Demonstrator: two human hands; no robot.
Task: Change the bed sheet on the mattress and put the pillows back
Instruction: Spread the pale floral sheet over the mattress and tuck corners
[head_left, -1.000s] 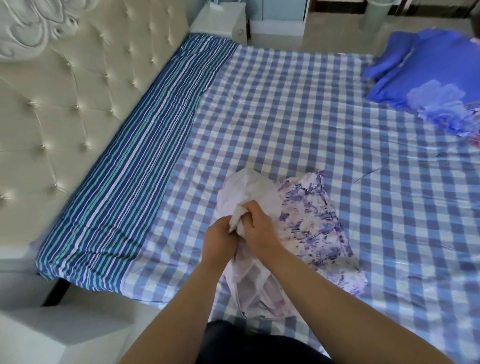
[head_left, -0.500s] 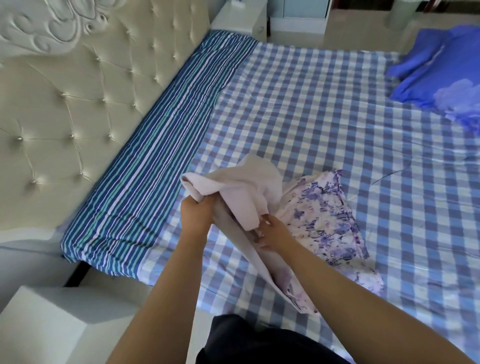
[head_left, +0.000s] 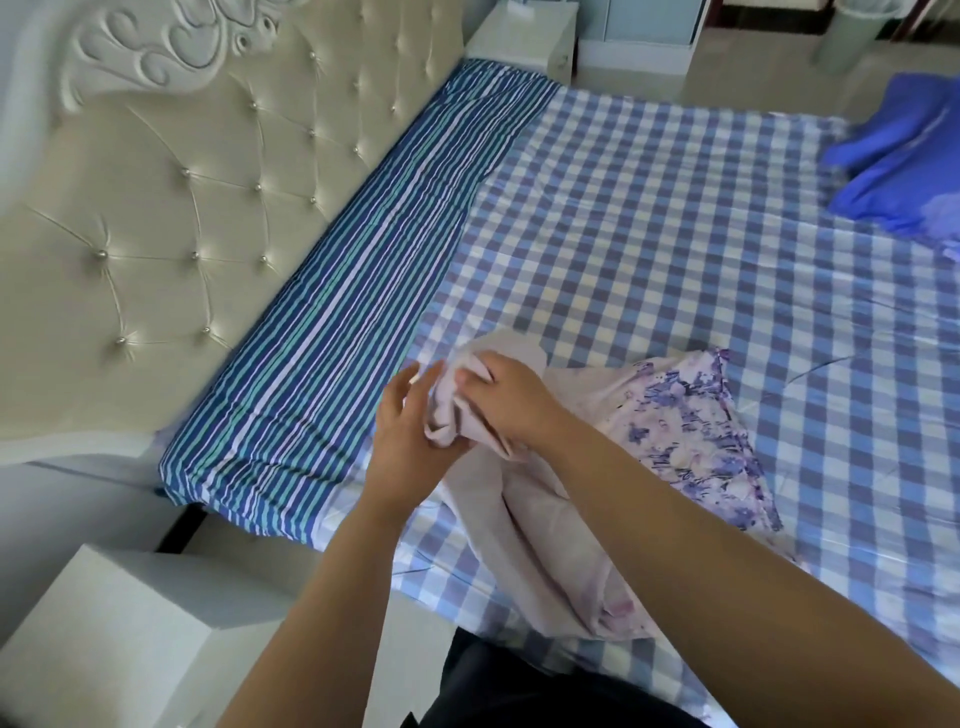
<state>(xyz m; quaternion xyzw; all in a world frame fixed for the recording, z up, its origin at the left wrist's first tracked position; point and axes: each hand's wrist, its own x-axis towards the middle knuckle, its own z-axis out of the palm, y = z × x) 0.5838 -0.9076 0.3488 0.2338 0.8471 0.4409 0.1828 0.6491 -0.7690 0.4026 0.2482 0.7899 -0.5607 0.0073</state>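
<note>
Bunching pale fabric, the right hand (head_left: 506, 397) clamps a wad of the floral pillowcase (head_left: 691, 431), fingers curled tight round it. Just left of that grip the left hand (head_left: 410, 441) has its fingers spread loose, palm against the cloth. The pillowcase trails from the grip across the checked sheet (head_left: 675, 249); the striped sheet (head_left: 337, 332) lies beyond the left hand.

A pale floral pillowcase (head_left: 691, 436) lies crumpled, partly inside-out, on the checked bed sheet (head_left: 675, 234).
</note>
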